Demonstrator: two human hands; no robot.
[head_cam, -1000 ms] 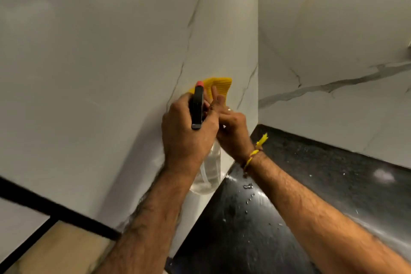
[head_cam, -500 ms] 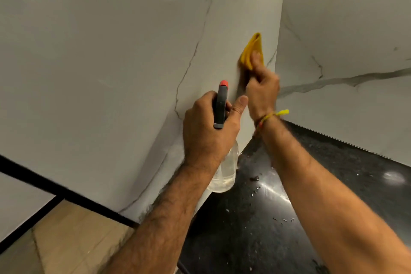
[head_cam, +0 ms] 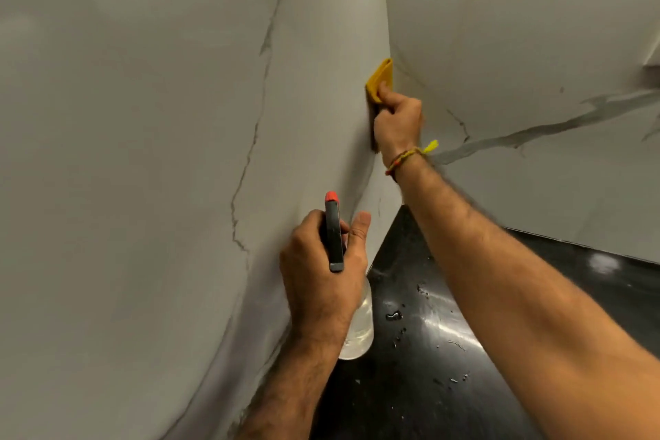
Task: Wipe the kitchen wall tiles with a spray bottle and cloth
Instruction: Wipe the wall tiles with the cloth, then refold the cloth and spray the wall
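Cloth (head_cam: 379, 80) pressed on tiles (head_cam: 321, 100), rt hand (head_cam: 398, 121).

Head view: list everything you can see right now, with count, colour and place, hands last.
cloth: one, yellow, folded, pressed on the left wall tile right at the corner
spray bottle: one, clear body with liquid, black head, red nozzle tip, held low centre above the counter edge
wall tiles: two faces meeting at a corner, white with grey veins
counter: one, black, glossy, lower right, scattered droplets on it
wrist thread: one, yellow and red, on the right wrist
left hand: grips the spray bottle's neck
right hand: holds the cloth against the tile
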